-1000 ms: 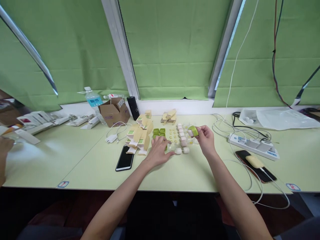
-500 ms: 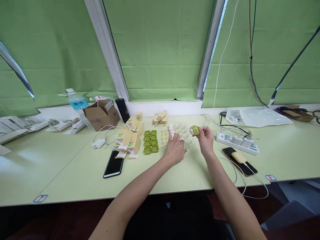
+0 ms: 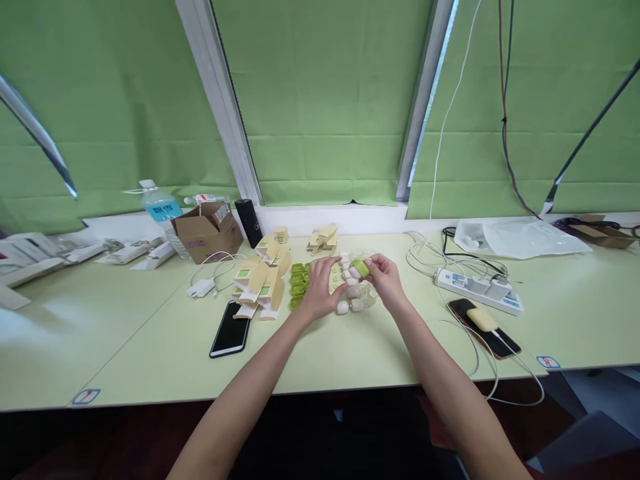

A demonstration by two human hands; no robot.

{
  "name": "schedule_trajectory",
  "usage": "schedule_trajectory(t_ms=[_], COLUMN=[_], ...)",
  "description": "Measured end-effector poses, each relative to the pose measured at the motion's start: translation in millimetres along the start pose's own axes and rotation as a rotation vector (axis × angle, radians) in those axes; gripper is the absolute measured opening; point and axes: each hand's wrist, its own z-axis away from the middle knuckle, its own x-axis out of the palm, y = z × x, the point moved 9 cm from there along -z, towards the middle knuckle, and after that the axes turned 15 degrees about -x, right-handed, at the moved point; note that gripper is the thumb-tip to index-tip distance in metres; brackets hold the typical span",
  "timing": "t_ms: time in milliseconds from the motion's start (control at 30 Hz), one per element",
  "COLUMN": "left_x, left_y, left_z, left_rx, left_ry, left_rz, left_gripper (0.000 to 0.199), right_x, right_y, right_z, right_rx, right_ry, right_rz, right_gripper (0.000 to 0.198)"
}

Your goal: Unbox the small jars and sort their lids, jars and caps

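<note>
My right hand (image 3: 387, 281) pinches a small green-and-white case (image 3: 359, 269) between thumb and fingers, above a group of white pieces (image 3: 353, 292). Clear plastic packaging (image 3: 369, 295) lies partly beneath that hand. My left hand (image 3: 320, 292) is open, its thumb and fingers apart in a curve beside the green square cups (image 3: 297, 288). It hides some of those cups, which sit in two rows. Small yellow pieces (image 3: 335, 279) lie between the left hand's fingers and the white pieces; I cannot tell whether it touches them.
Folded cream cardboard boxes (image 3: 270, 273) and a phone (image 3: 231, 330) lie left of the cups. A brown carton (image 3: 210, 233), a water bottle (image 3: 163, 210) and a black cylinder (image 3: 249, 223) stand behind. Right are a power strip (image 3: 480, 290), loose cables and another phone (image 3: 493, 337).
My right hand has brought the green-and-white case leftward, over the white pieces. My left hand has shifted left toward the green cups with its fingers spread, uncovering more white pieces.
</note>
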Motion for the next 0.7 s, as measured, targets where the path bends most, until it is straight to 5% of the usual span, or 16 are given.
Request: schedule_trajectory(t_ms=[200, 500, 600, 700], left_x=[-19, -6, -16, -21], left_y=[-29, -26, -40, -62], left_z=[10, 19, 14, 10], left_rx=[-0.019, -0.015, -0.113, -0.249], left_ry=[-0.042, -0.057, 0.067, 0.169], left_rz=[0.204, 0.251, 0.315, 0.417], left_gripper=[0.062, 0.044, 0.043, 0.043], right_x=[62, 62, 50, 50], right_y=[46, 68, 46, -1], right_z=[17, 32, 28, 31], right_rx=[0.269, 0.313, 0.090, -0.385], right_ry=[-0.153, -0.090, -0.102, -0.155], right_rz=[-0.193, -0.213, 0.034, 0.427], right_gripper=[0.046, 0.039, 0.036, 0.026])
